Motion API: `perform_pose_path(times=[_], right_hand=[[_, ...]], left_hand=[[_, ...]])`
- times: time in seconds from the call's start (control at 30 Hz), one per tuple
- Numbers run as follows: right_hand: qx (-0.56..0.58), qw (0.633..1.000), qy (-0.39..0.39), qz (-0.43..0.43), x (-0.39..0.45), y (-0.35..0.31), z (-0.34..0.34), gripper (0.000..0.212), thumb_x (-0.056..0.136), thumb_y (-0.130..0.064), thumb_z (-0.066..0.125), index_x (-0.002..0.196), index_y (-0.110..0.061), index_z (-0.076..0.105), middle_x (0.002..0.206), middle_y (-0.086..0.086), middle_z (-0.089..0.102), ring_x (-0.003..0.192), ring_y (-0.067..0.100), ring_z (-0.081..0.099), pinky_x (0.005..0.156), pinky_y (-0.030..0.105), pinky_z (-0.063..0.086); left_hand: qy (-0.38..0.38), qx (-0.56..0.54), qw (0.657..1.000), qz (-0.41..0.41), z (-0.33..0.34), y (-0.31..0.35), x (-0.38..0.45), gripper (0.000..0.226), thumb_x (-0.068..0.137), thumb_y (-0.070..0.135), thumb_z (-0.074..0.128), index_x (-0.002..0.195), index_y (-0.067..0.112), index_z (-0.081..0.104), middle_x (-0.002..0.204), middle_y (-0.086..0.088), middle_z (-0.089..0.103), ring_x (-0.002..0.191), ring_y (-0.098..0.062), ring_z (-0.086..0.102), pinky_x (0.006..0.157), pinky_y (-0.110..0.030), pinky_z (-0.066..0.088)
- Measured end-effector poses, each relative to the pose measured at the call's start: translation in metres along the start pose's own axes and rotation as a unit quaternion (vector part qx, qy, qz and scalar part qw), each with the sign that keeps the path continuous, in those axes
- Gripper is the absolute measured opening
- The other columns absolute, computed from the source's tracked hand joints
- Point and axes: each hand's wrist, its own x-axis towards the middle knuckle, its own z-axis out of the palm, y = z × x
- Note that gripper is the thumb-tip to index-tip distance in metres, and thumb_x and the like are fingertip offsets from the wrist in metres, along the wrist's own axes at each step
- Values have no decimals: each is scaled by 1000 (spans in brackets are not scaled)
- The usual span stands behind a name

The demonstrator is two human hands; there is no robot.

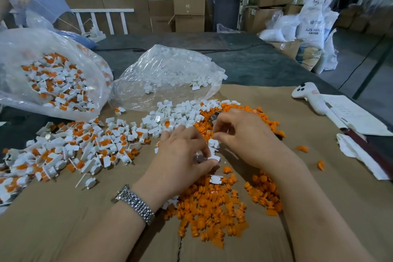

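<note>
Pinching white clip (213, 157) w/ L hand (182, 155), R hand (246, 134) fingers curled close by, grip unclear, over orange plugs (212, 208).

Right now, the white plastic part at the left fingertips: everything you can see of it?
The white plastic part is small, glossy and moulded, with a flat tab; its finer shape is blurred. The left hand pinches it between thumb and fingers, over the brown cardboard sheet. A second white part sits just above it by the right hand; whether the two parts touch is unclear. Loose orange plugs lie nearby.
</note>
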Motion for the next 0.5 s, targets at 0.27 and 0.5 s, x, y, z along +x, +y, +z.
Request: perform_pose_path(times=[0.27, 0.5], right_hand=[[347, 936, -1, 64, -3, -4, -13, 4, 95, -19, 68, 98, -16, 69, 85, 0, 77, 77, 12, 74, 71, 22, 56], [369, 929, -27, 8, -7, -10, -14, 5, 95, -20, 69, 98, -17, 70, 88, -1, 74, 83, 13, 72, 77, 21, 55]], left_hand=[[53, -420, 887, -183, -30, -5, -2, 25, 72, 52, 77, 87, 31, 77, 83, 2, 77, 66, -9, 69, 58, -15, 54], [20, -690, 691, -214, -32, -6, 4, 23, 61, 16, 87, 82, 12, 78, 97, -28, 74, 78, -29, 74, 66, -27, 60]])
